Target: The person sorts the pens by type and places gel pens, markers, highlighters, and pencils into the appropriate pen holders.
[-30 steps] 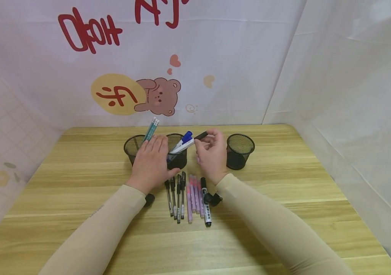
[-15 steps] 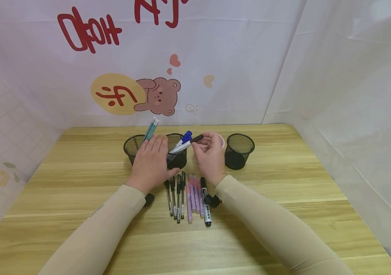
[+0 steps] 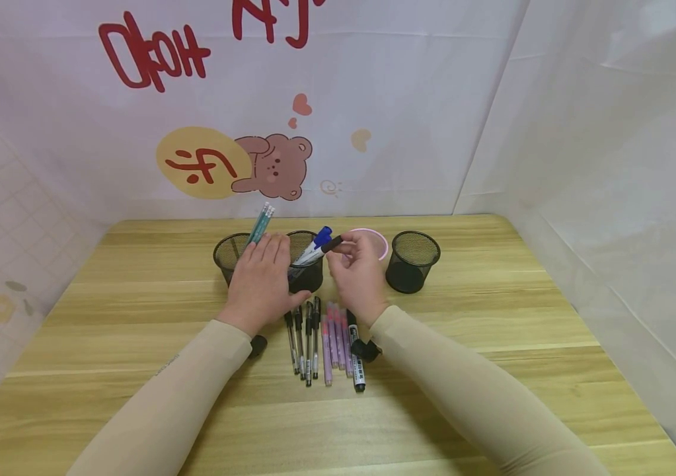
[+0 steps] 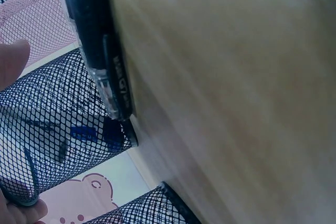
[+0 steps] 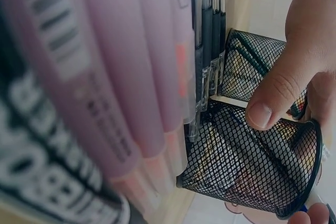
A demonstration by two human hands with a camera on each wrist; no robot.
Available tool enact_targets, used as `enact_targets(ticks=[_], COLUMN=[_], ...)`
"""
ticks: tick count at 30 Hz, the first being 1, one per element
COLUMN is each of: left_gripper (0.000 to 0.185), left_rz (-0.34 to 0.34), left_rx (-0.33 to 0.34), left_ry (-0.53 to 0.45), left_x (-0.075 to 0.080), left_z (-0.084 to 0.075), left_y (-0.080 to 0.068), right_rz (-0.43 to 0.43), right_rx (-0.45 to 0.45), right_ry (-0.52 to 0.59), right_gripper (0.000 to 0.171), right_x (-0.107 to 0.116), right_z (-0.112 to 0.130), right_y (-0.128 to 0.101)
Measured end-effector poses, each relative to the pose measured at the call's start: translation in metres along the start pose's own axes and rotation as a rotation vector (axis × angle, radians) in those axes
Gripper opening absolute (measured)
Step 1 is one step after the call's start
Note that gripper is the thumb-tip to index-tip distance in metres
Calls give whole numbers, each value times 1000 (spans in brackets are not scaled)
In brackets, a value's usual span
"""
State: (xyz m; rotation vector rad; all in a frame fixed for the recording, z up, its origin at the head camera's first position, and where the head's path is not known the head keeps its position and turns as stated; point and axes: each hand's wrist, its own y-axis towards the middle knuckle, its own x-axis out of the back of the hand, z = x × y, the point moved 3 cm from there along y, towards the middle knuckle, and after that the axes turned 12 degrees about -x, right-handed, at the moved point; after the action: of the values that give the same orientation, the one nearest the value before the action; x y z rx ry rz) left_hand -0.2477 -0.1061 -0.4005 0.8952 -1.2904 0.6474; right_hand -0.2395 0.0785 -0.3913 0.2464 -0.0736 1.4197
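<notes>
Wooden table (image 3: 492, 344): bearing everything listed below.

Mesh cups, black, four in a row at the far side: left cup (image 3: 226, 254) carrying teal pencils (image 3: 261, 222); middle cup (image 3: 306, 272) carrying blue-capped markers (image 3: 321, 237); a pink-rimmed cup (image 3: 375, 240) showing behind the right hand; right cup (image 3: 412, 260) standing well apart from the rest.

Left hand (image 3: 260, 281): lying with fingers straight across the near side of the middle cup, thumb against its wall, steadying it and gripping nothing else.

Right hand (image 3: 357, 274): pinching a black-capped marker (image 3: 326, 250) between thumb and fingertips, its body already angling down into the middle cup.

Loose stock lying in a row on the table before the cups: black pens (image 3: 304, 340), pink highlighters (image 3: 334, 337), one black marker (image 3: 357, 354).

Step in hand, by judgement: the held marker is going into the middle cup alongside its like. Next move calls for loosening the pinch so it drops fully in, then reaching back to the row, likely for the remaining black marker.
</notes>
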Motion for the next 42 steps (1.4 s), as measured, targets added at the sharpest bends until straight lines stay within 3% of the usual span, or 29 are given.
enact_targets(ticks=[33,42], left_gripper=[118,118], left_rz=[-10,-9], left_rx=[0,0], left_ry=[1,0], left_x=[1,1], left_z=[-1,-1], left_y=[-1,-1], right_rz=[157,181], right_rx=[-87,-123], right_ry=[-311,-278], right_gripper=[56,61], right_x=[-1,-3], right_z=[5,2], right_y=[0,1])
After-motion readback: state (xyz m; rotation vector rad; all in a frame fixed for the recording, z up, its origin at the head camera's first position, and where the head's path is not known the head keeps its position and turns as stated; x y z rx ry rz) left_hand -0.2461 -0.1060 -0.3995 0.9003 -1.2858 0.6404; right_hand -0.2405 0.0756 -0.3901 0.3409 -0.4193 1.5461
